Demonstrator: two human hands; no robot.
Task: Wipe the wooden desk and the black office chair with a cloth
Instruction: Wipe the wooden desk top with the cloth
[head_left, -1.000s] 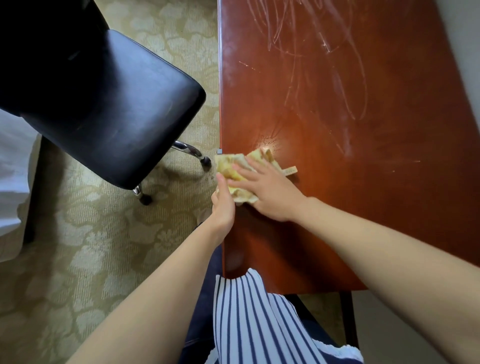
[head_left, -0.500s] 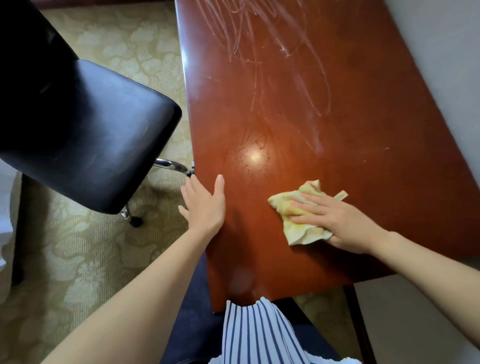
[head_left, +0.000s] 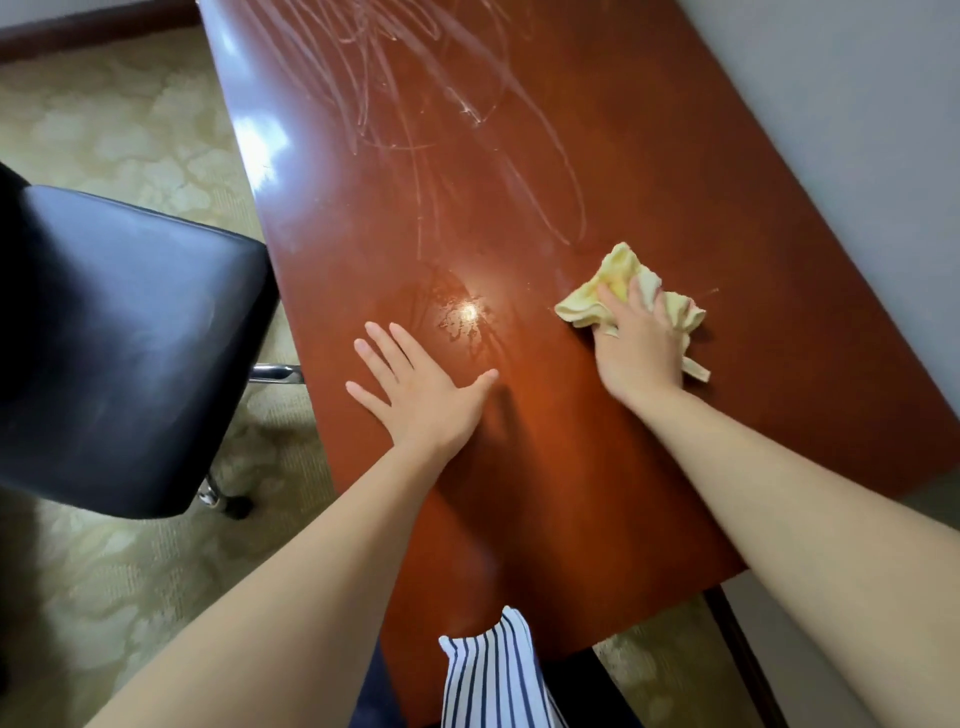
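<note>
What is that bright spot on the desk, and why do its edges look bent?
Head view: the spot is glare from a light reflected in the glossy wooden desk, with a second sheen along its left edge; the left hand casts a soft shadow beside it; the wide-angle lens bows the straight edges; the image is slightly soft overall.

Carpeted room, hotel room or small office; could not tell which. Glossy reddish-brown wooden counter (head_left: 519, 156) stood against a plain grey wall (head_left: 857, 104). Black padded leather office chair (head_left: 130, 338) on chrome castor legs sat beside it, over pale floral-patterned carpet (head_left: 104, 130); dark wood skirting beyond.
</note>
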